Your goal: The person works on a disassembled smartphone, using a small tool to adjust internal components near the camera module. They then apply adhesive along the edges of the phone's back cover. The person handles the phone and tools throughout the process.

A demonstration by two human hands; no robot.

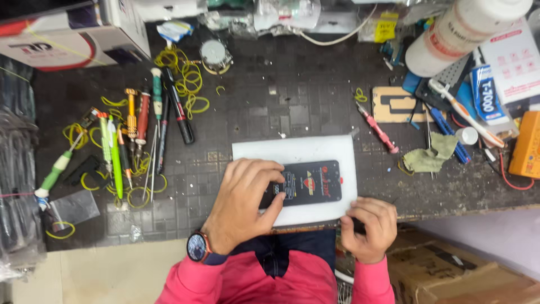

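Your left hand [244, 202] presses flat on the dark phone panel [310, 183], which lies on a white sheet [292, 149] at the table [270, 107] edge. Your right hand [368, 228] is curled at the sheet's corner, holding nothing visible. You look mid-positioning; the next move needs a steady hold on the panel.

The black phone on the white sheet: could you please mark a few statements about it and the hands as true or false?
1. The left hand rests on the black phone. True.
2. The phone lies directly on the dark mat. False: it lies on a white sheet.
3. The right hand holds a screwdriver. False: it sits at the sheet's corner by the table edge; no tool shows in it.
4. A wristwatch is on the left wrist. True.
5. Yellow rubber bands lie left of the sheet. True.
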